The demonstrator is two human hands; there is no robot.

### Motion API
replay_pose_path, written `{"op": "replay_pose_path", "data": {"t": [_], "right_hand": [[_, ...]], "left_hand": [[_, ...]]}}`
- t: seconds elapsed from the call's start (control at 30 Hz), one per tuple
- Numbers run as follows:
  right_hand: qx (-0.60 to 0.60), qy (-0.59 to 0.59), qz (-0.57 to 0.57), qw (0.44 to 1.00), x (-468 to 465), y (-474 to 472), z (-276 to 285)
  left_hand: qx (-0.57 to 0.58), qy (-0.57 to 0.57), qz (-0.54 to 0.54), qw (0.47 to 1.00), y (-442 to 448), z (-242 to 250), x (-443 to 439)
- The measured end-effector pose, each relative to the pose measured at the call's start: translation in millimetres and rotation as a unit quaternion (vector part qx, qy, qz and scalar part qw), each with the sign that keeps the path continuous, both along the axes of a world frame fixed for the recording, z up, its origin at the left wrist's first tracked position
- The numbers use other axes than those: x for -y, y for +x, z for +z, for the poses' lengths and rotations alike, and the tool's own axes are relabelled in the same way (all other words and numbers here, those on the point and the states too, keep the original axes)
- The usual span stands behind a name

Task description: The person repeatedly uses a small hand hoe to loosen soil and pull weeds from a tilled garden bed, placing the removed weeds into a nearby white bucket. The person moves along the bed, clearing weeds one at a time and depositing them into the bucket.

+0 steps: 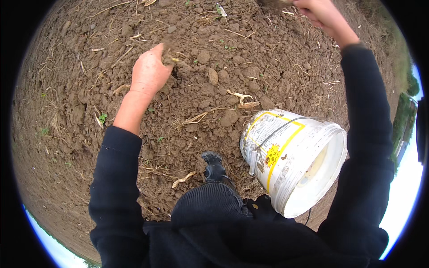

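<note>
My left hand (pixel 150 70) is low over the brown soil (pixel 201 80) at upper left centre. Its fingers close on a soil-covered clump (pixel 168 57), blurred, with a pale yellowish bit beside it. At the top right edge, my right hand (pixel 320 13) grips something dark and muddy (pixel 276 4), partly cut off by the picture's edge; what it is I cannot tell. A white plastic bucket (pixel 288 160) with yellow trim and a wire handle leans on its side to the right of my leg, its mouth towards me. The part of its inside that shows is white with brown specks.
My dark boot (pixel 213 164) stands on the cloddy ground below the centre. Dry stalks (pixel 197 118), a pale dried root or stem piece (pixel 240 96), small stones (pixel 172 29) and little green weeds (pixel 102 118) lie or grow about the soil.
</note>
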State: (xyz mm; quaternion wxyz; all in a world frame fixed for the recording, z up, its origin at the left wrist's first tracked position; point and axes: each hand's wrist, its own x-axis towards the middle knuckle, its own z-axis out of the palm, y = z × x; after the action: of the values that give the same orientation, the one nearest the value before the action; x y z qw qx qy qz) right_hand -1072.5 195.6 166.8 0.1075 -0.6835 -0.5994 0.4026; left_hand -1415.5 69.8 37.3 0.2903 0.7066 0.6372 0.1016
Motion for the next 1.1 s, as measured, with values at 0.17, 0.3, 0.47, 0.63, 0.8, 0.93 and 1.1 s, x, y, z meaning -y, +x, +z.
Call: {"op": "replay_pose_path", "data": {"t": [0.17,0.3,0.47,0.63,0.8,0.93,1.1], "right_hand": [[-0.137,-0.111,-0.01,0.984,37,8,31],[-0.176,-0.241,-0.042,0.954,34,-16,-56],[-0.206,-0.269,-0.183,0.923,54,-22,-48],[-0.319,-0.258,-0.212,0.887,80,-29,-9],[-0.21,-0.115,-0.068,0.969,77,-62,38],[-0.135,-0.064,-0.042,0.988,65,-34,60],[-0.09,-0.13,-0.017,0.987,69,-28,6]], "left_hand": [[0.031,-0.009,0.087,0.996,-47,-11,12],[0.033,-0.024,0.114,0.993,-40,-30,23],[0.076,-0.085,0.117,0.987,-37,-10,35],[0.043,-0.077,0.122,0.989,-52,-7,53],[0.077,-0.075,0.128,0.986,-48,1,56],[0.058,-0.06,0.144,0.986,-62,1,56],[0.055,-0.106,0.15,0.981,-61,8,51]]}}
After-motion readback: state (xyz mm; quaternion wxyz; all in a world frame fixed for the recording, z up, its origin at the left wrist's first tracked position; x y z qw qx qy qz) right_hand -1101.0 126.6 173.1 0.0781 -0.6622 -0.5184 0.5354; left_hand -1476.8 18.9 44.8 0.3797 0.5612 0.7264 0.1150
